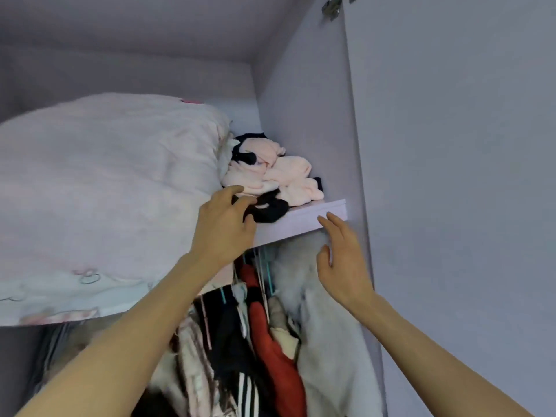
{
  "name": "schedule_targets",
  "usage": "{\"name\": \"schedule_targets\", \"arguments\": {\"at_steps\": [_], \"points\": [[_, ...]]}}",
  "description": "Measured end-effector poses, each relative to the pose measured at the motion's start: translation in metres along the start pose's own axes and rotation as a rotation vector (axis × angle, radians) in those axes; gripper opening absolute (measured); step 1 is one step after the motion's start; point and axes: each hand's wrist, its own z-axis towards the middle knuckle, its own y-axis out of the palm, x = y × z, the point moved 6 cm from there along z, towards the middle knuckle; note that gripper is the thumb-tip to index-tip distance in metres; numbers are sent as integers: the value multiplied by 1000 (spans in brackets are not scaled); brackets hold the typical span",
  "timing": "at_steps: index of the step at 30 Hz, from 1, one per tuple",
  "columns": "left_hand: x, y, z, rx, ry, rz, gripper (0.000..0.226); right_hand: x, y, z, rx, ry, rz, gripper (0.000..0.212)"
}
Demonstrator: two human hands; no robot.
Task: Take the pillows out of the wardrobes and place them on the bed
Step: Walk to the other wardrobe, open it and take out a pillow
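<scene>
- Up on the top shelf (pixel 304 219) of the open wardrobe (pixel 307 115) lies one big white pillow (pixel 105 191); its left end is cut off by the frame and its front bulges over the shelf edge.
- Just right of it sits one heap of pink and black clothes (pixel 270 176), leaving a bare strip of shelf up to the side wall.
- Left hand (pixel 224 230) is at the pillow's right corner, fingers curled loosely, gripping nothing that I can see.
- Right hand (pixel 343 260) hovers open and empty below the shelf edge.
- Hanging garments (pixel 270 341) crowd underneath, too blurred to count.
</scene>
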Motion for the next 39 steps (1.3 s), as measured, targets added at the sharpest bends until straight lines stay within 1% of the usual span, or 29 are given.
{"name": "schedule_targets", "arguments": {"at_steps": [2, 5, 7, 9, 11, 12, 15, 17, 18, 19, 20, 22, 24, 27, 28, 30, 32, 34, 36, 39], "points": [[-44, -32, 2, 29, -112, 111, 37, -24, 35, 28, -35, -50, 114, 47], [-93, -79, 9, 107, -211, 282, 43, -57, 72, 74, -44, -124, 232, 43], [-128, -104, 17, 106, -327, 365, 42, -75, 91, 110, -60, -158, 255, 40], [-168, -128, 28, 65, -505, 449, 49, -95, 115, 151, -115, -133, 305, 41], [-205, -147, 37, 45, -694, 513, 66, -115, 139, 190, -191, -61, 339, 53], [-221, -152, 41, 29, -796, 529, 76, -124, 151, 206, -236, -39, 307, 61], [-262, -162, 44, 22, -1076, 529, 102, -153, 182, 240, -329, -84, 167, 80], [-281, -163, 42, 71, -1217, 500, 110, -158, 202, 251, -356, -55, 114, 87], [-288, -162, 42, 93, -1256, 521, 108, -158, 214, 255, -364, -34, 112, 89], [-293, -160, 42, 93, -1259, 571, 100, -156, 223, 256, -352, -21, 105, 89], [-295, -156, 45, 86, -1215, 632, 86, -153, 227, 254, -325, -14, 90, 87], [-290, -151, 47, 123, -1051, 738, 51, -147, 233, 248, -252, -39, 87, 79], [-274, -150, 46, 232, -871, 821, 24, -139, 231, 243, -183, -48, 108, 70], [-237, -156, 31, 421, -712, 837, 7, -130, 219, 233, -122, -47, 164, 58], [-225, -158, 28, 469, -678, 817, 5, -128, 215, 232, -105, -52, 203, 56], [-191, -171, 11, 580, -635, 774, 16, -129, 194, 221, -68, -65, 318, 52], [-157, -185, -10, 687, -588, 721, 19, -133, 170, 207, 6, -84, 450, 50], [-125, -196, -37, 748, -589, 693, 21, -139, 147, 187, 57, -100, 534, 50], [-97, -204, -72, 775, -640, 667, 25, -143, 132, 159, 28, -84, 573, 53], [-52, -215, -133, 786, -728, 676, 25, -145, 120, 95, -85, -71, 596, 57]]}}
